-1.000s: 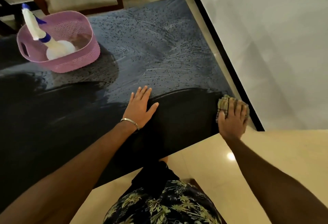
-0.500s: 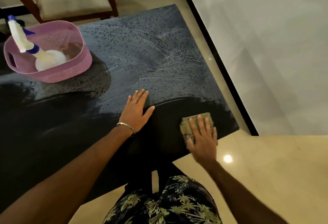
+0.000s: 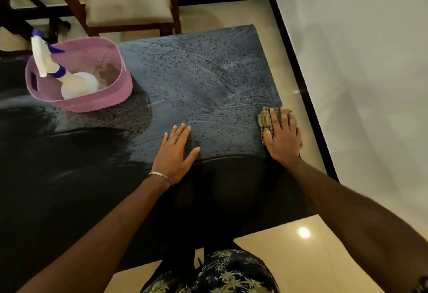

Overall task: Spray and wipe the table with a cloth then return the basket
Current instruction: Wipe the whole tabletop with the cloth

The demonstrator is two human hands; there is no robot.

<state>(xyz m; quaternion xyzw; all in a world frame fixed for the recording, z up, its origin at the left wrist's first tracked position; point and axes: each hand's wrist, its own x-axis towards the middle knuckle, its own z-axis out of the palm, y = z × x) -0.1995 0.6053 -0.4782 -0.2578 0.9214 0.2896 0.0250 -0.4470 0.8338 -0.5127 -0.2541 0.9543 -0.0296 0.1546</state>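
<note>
A dark glossy table (image 3: 208,79) fills the view, its far half covered in spray droplets and wipe streaks. My right hand (image 3: 281,136) presses flat on a folded checked cloth (image 3: 264,117) at the table's right edge. My left hand (image 3: 177,153), with a bracelet on the wrist, rests flat and open on the tabletop near the middle. A pink plastic basket (image 3: 115,94) stands at the far left of the table. Inside it leans a white spray bottle (image 3: 76,84) with a blue trigger.
A wooden chair (image 3: 129,0) with a beige seat stands behind the table's far edge. A white wall (image 3: 359,60) with a black skirting runs close along the right side. Tiled floor (image 3: 289,258) shows at the near edge.
My right hand has swept the cloth from the near middle of the table out to the right edge and farther away from me. The left hand has stayed planted.
</note>
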